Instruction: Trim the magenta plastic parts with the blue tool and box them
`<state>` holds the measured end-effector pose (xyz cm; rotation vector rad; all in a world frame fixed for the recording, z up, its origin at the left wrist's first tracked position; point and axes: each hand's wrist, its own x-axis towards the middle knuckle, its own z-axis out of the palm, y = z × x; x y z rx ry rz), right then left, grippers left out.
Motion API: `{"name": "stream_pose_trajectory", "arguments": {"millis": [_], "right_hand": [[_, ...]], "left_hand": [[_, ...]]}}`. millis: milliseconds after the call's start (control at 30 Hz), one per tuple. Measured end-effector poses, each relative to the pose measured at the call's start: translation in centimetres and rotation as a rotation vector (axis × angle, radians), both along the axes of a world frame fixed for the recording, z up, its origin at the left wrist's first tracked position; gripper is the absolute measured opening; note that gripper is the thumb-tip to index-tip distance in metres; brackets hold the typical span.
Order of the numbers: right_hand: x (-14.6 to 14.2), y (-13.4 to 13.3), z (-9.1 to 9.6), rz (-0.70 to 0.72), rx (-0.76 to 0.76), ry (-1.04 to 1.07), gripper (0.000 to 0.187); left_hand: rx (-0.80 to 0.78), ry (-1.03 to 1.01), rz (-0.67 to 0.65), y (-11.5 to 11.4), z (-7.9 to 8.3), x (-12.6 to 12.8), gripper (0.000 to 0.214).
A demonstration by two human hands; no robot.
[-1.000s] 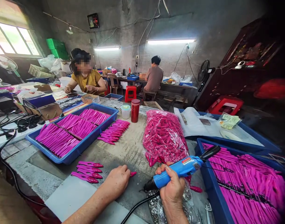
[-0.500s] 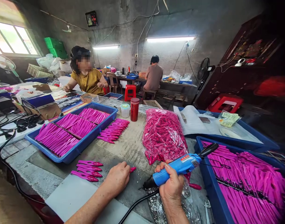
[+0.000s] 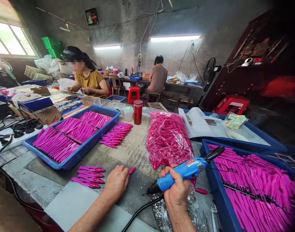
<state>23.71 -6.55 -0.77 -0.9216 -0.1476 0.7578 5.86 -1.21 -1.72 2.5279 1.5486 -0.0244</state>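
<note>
My right hand (image 3: 177, 190) is wrapped round a blue electric screwdriver (image 3: 183, 172). Its black nose and thin bit point down and left, just above the table, and a black cord runs from it. With fingers curled, my left hand (image 3: 116, 180) rests on the dark mat. From under its fingertips sticks the glossy dark-pink tip (image 3: 132, 170) of a magenta plastic piece; the rest is hidden. Several assembled magenta pieces (image 3: 88, 176) lie side by side left of that hand. Tiny metal rings (image 3: 142, 180) are scattered between the hands.
A blue tray (image 3: 65, 166) of magenta strips stands at the left, another blue tray (image 3: 211, 190) at the right. Behind my hands are a clear bag of dark-pink parts (image 3: 169, 138), a row of finished pieces (image 3: 117, 133) and a red bottle (image 3: 138, 112). A co-worker (image 3: 89, 80) sits across.
My left hand has shifted slightly, and the pink tip under its fingers now angles further upward. The screwdriver stays almost where it was. The co-worker's head has lowered and their hands have come closer together.
</note>
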Motion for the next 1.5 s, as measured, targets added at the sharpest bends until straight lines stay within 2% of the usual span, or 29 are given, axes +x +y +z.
{"name": "stream_pose_trajectory", "arguments": {"millis": [133,300,533,900,1500], "right_hand": [[0.0,0.0,-0.1,0.012,0.0,-0.02,0.041],[0.0,0.0,-0.2,0.012,0.0,-0.012,0.042],[0.0,0.0,-0.2,0.001,0.007,0.0,0.042],[0.0,0.0,0.4,-0.006,-0.031,0.018,0.044],[-0.1,0.1,0.1,-0.006,-0.012,-0.005,0.041]], "left_hand": [[-0.011,-0.016,0.032,0.0,-0.5,-0.3,0.024],[-0.042,-0.012,0.07,0.0,-0.3,-0.3,0.025],[-0.028,-0.05,0.058,0.1,-0.3,0.1,0.023],[-0.174,-0.074,0.149,0.4,1.0,0.8,0.015],[-0.18,-0.016,0.156,0.3,1.3,1.4,0.01]]}}
